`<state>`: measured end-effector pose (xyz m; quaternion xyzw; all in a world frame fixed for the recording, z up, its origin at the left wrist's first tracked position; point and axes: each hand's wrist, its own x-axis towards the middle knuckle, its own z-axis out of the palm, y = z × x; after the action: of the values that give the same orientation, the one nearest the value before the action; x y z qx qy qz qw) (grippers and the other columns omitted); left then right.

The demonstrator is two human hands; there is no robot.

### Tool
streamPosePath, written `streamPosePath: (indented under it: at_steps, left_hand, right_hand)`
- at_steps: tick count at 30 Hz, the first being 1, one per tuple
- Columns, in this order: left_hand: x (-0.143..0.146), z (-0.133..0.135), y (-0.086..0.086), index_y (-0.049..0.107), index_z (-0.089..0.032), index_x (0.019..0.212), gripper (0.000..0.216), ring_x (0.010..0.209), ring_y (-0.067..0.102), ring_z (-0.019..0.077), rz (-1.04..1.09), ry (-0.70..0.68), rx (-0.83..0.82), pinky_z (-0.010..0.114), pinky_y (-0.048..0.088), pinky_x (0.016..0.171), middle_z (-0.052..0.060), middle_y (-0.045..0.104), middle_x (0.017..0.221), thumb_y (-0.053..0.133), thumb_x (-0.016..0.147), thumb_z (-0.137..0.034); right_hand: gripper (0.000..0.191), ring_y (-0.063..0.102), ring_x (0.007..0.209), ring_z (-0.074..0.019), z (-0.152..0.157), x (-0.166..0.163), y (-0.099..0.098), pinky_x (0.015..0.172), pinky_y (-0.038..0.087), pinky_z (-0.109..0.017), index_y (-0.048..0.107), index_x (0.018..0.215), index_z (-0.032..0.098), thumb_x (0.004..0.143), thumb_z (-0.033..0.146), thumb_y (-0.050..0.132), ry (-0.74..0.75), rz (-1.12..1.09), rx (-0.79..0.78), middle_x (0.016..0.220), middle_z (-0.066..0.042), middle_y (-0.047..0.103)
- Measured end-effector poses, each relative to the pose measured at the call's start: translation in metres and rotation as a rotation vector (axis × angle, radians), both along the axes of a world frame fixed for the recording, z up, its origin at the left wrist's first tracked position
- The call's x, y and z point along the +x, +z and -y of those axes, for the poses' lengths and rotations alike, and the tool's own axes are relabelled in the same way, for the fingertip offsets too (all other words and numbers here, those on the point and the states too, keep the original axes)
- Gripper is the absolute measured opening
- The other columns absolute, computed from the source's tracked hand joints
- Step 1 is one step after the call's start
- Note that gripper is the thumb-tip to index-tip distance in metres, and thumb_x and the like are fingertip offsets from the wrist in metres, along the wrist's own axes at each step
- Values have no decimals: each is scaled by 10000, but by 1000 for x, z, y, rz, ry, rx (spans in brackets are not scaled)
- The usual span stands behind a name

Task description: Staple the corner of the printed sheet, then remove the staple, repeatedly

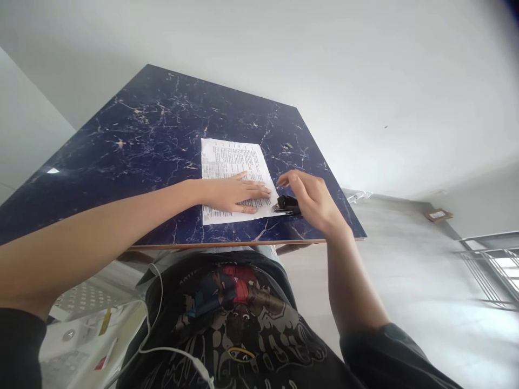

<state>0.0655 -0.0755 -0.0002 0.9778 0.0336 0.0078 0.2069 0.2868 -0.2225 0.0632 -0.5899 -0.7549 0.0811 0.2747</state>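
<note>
1. Printed paper (233, 156) lies flat on the dark blue marbled tabletop (141, 129), toward its near edge
2. Person's left hand (237, 193) is released, palm down, fingers spread, pressing on the paper
3. Person's right hand (314, 200) is curled around a black stapler (287, 204), which touches the paper's near right corner

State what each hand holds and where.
Right hand grips the stapler by its end away from the paper. Left hand holds nothing; it lies flat on paper.

Head camera looks down, close over the table (133, 135).
</note>
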Motion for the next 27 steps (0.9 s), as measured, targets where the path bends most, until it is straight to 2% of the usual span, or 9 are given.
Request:
streamPosePath:
  at_steps: [2,5,11,15,17,18,21,24,27]
  left_hand:
    - [0,0,0,315,-420,1718,682,1665,286,288,22,-5,-14,475,-52,1385,-34,315,1785,425,1086,-651]
    - [-2,-1,1,352,-444,1700,645,1664,285,280,24,-10,-38,476,-59,1382,-46,328,1777,463,1087,-615]
    - [-5,-1,3,497,-538,1594,498,1668,259,262,42,-32,-20,481,22,1382,-106,336,1763,490,1096,-521]
    - [-4,0,4,521,-548,1574,476,1673,248,257,26,-44,-10,482,32,1385,-119,308,1772,484,1100,-520]
    - [-5,-2,6,558,-497,1565,488,1650,326,270,61,-46,-7,504,67,1387,-80,400,1741,527,1081,-545]
    - [-6,-4,9,619,-447,1526,470,1600,428,275,120,-22,-6,509,128,1382,-43,511,1681,538,1075,-552]
    - [-18,-18,19,808,-274,1199,437,1196,739,250,473,271,10,467,423,1232,55,816,1240,456,1105,-514]
    - [-36,-37,29,779,-212,877,493,876,744,216,794,700,97,390,542,987,67,807,916,402,1110,-428]
    - [-53,-55,30,717,-205,745,471,786,712,209,797,861,165,350,533,862,57,764,807,438,1076,-388]
  right_hand:
    - [380,707,1002,-246,14,14,-5,891,520,-389,706,1121,229,1122,494,432,94,60,-83,1112,-80,761]
    - [282,713,962,-258,29,38,-21,829,519,-386,688,1195,254,1026,469,619,35,189,-105,1123,-66,764]
    - [276,726,946,-294,40,85,-33,794,511,-399,666,1213,253,980,401,649,-125,175,-136,1070,-76,775]
    - [221,710,830,-279,35,82,-37,734,485,-382,683,1079,236,931,401,682,-274,81,-93,922,-65,760]
    - [215,680,759,-261,25,68,-38,696,465,-374,678,1012,228,913,419,692,-417,15,-8,834,-55,731]
    - [217,663,738,-248,18,59,-36,685,460,-370,671,992,225,909,423,696,-466,-23,34,813,-50,717]
    - [204,616,692,-205,-13,23,-29,643,455,-351,650,990,210,917,398,682,-424,-137,36,827,-50,702]
    - [226,636,733,-204,-52,-20,-23,657,488,-355,635,1077,178,962,373,638,-217,-154,-70,952,-100,732]
    - [218,678,926,-260,-89,-58,-23,762,518,-371,628,1069,149,954,333,648,-63,18,-91,1129,-187,728]
